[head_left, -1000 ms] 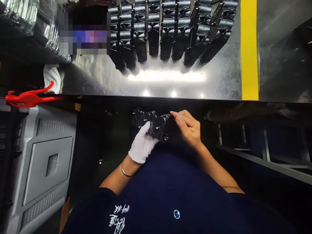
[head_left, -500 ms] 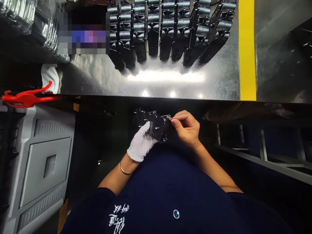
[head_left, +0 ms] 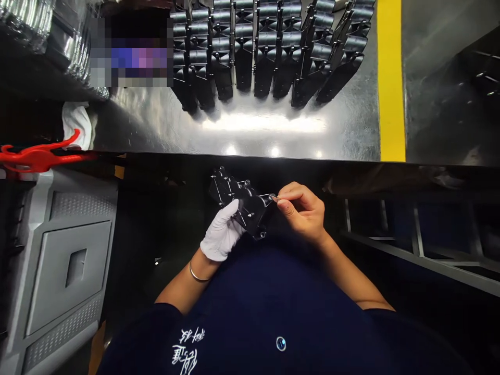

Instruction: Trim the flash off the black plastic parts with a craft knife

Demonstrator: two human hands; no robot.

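Note:
My left hand point(head_left: 222, 232), in a white glove, grips a black moulded part point(head_left: 255, 208) with small pale posts and ring-shaped lugs. The thumb lies on top of the part, and the other fingers are mostly hidden beneath it. My bare right hand point(head_left: 304, 211) is closed in a pinch at the part's right-hand lug. Between its thumb and forefinger a small thin sliver point(head_left: 275, 198) shows, its tip against or very near the lug. Its exact kind is too small to make out. Both hands are below the front edge of the metal table, above my lap.
Several rows of similar black parts point(head_left: 244, 57) stand on the metal table point(head_left: 148, 125). A yellow strip point(head_left: 390, 83) crosses it at right. Left are stacked clear-wrapped items point(head_left: 23, 21), a white cloth point(head_left: 77, 122), a red plastic object point(head_left: 39, 156) and a grey bin point(head_left: 70, 271). A metal frame point(head_left: 417, 229) is at right.
My left hand has tilted the black part and lowered its right end slightly. My right hand has moved down with it, and the thin sliver has come to the lug.

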